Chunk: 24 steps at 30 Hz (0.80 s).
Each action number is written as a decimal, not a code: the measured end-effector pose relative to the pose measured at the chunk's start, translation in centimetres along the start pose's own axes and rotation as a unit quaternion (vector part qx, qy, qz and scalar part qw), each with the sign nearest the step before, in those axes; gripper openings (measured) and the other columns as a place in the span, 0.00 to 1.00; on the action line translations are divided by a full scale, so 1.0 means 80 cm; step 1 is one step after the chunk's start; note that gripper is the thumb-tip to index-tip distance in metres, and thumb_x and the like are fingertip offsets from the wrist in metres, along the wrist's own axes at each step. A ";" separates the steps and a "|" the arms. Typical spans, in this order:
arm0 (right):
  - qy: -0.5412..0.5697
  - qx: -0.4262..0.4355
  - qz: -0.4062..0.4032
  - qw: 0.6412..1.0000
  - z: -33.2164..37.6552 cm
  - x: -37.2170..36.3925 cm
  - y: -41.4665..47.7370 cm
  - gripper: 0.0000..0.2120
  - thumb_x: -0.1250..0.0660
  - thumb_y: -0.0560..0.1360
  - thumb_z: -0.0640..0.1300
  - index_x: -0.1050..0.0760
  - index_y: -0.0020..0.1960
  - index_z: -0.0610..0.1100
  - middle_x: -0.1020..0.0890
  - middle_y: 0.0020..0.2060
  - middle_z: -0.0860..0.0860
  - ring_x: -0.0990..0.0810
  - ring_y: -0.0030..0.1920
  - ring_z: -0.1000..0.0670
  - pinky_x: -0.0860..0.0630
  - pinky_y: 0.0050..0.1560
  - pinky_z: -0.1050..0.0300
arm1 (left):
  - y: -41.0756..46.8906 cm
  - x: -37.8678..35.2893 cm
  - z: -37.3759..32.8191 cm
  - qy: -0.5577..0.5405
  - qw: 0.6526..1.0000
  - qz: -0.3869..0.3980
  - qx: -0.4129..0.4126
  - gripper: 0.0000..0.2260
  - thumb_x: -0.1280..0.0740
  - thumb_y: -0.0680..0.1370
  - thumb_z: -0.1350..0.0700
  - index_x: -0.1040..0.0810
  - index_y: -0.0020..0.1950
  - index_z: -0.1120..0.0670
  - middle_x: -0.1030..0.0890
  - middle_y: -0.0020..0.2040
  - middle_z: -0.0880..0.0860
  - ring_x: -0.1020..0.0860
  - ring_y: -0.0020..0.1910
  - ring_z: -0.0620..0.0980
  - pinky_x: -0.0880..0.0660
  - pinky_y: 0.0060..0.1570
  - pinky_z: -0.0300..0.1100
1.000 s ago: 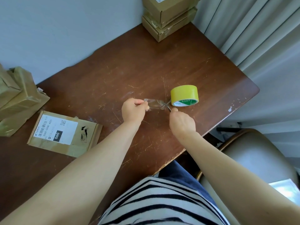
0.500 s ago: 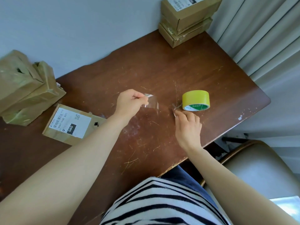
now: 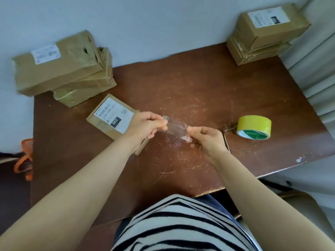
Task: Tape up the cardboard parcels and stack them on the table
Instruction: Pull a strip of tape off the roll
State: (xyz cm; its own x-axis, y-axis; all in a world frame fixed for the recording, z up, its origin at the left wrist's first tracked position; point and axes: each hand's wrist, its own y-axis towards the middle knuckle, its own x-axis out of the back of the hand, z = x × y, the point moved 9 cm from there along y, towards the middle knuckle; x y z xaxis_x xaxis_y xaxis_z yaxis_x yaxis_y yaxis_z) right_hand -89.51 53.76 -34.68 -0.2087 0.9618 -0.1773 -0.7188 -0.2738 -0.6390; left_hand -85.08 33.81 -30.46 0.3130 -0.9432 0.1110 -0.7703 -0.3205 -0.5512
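A short strip of clear tape (image 3: 175, 128) is being held taut in the air just above the brown wooden counter (image 3: 181, 84). Its long axis is running left to right between the two hands. The left hand (image 3: 143, 126) is pinching one end in a thumb-and-finger grip, and the right hand (image 3: 206, 140) is pinching the other end the same way, so both grips are closing on the tape.

The nearest parcel, a flat cardboard parcel (image 3: 112, 118) with a white label facing up, is lying aslant on the counter directly beyond and beneath the left hand. The strip is therefore sitting just to the right of that parcel, with the left hand the nearer of the two (the likely next move is carrying the strip leftward and down onto it).

Further out, a yellow tape roll (image 3: 253, 127) is resting on the counter to the right of the right hand. A crumpled stack of parcels (image 3: 63, 67) is leaning against the wall at the far left, and a neater stack of boxes (image 3: 262, 33) is standing at the far right corner beside a pale curtain (image 3: 317, 69).
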 end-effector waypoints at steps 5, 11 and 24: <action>-0.068 0.052 0.007 0.996 0.022 -0.039 -0.004 0.05 0.26 0.70 0.39 0.19 0.39 0.38 0.18 0.29 0.45 0.22 0.28 0.51 0.24 0.28 0.62 | -0.011 0.060 0.026 -0.082 0.993 -0.077 0.029 0.12 0.31 0.70 0.50 0.18 0.45 0.58 0.15 0.40 0.59 0.31 0.22 0.46 0.39 0.19 0.33; 0.018 0.086 -0.066 0.994 0.052 -0.024 0.009 0.05 0.28 0.72 0.40 0.22 0.40 0.41 0.19 0.28 0.49 0.21 0.29 0.53 0.23 0.32 0.62 | -0.020 0.195 0.029 0.041 0.951 -0.301 -0.049 0.05 0.32 0.73 0.55 0.17 0.38 0.51 0.19 0.33 0.43 0.25 0.32 0.43 0.29 0.37 0.36; 0.055 -0.028 -0.036 0.997 -0.006 -0.087 0.019 0.06 0.29 0.73 0.38 0.23 0.39 0.38 0.21 0.27 0.48 0.23 0.28 0.52 0.22 0.30 0.62 | -0.001 0.086 0.036 0.317 0.917 -0.113 -0.216 0.10 0.31 0.76 0.61 0.18 0.57 0.59 0.21 0.49 0.56 0.24 0.48 0.52 0.28 0.50 0.40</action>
State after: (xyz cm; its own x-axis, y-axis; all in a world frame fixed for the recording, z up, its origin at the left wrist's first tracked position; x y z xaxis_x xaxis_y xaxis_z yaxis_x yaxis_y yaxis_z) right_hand -88.85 46.68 -34.75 -0.0816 0.9744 -0.2097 -0.6902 -0.2070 -0.6934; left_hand -81.27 27.58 -32.00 0.2103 -0.6660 0.7157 -0.9167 -0.3887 -0.0923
